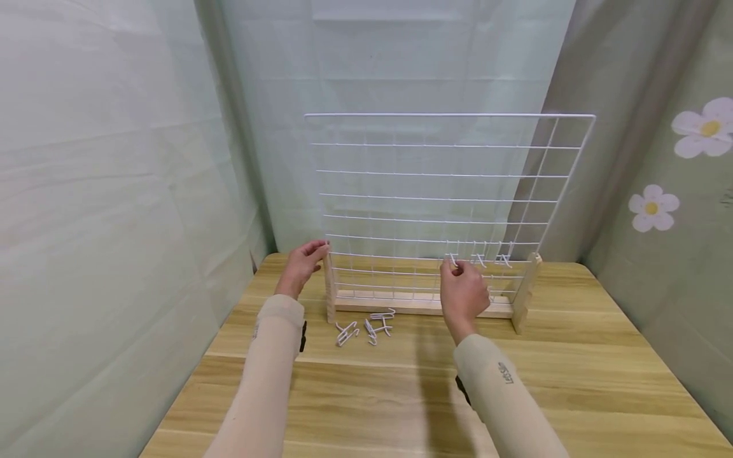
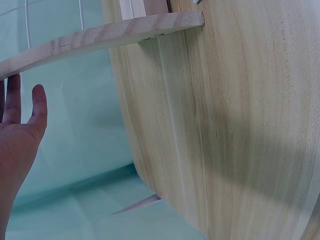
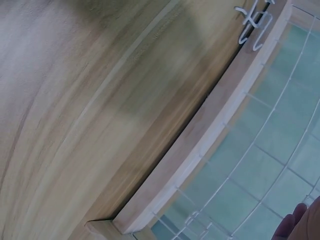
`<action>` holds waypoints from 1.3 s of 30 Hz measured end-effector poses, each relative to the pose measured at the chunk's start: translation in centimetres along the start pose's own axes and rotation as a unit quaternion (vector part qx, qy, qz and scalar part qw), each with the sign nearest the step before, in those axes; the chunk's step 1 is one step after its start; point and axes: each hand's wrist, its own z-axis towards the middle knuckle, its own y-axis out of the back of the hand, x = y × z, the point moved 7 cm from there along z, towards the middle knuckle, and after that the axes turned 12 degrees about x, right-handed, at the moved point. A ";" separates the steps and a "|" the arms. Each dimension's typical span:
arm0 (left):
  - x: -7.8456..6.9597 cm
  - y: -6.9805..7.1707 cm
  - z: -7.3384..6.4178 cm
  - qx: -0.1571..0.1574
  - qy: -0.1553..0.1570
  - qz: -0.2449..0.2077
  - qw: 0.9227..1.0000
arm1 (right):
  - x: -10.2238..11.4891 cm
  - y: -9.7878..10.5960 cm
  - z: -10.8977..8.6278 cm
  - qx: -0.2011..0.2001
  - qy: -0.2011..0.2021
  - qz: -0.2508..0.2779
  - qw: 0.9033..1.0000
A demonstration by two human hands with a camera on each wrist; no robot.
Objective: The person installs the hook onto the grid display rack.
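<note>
A white wire grid panel stands upright in a wooden base. With its fingers extended, my left hand touches the top of the left wooden post; the left wrist view shows its fingertips against that post. My right hand pinches a white wire hook at one of the lower grid wires. To its right, two similar hooks hang on the grid. Only fingers of the right hand show in the right wrist view, at the lower right corner.
Several loose wire hooks lie on the wooden table, in front of the base's left half. The right wooden post stands beyond the right hand. Pale curtains enclose the table at the back and sides.
</note>
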 end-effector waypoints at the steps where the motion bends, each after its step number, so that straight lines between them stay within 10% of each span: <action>1: 0.0 0.0 0.0 0.001 -0.001 0.000 1.000 | 0.0 0.1 0.0 -0.001 0.001 0.002 1.000; 25: -0.3 0.0 -0.4 0.014 -0.002 -0.005 1.000 | 1.5 2.7 0.1 -0.025 0.028 0.030 0.999; 39: -0.1 0.0 -0.2 0.015 0.005 0.003 1.000 | 3.0 8.4 4.1 -0.083 0.026 0.050 0.995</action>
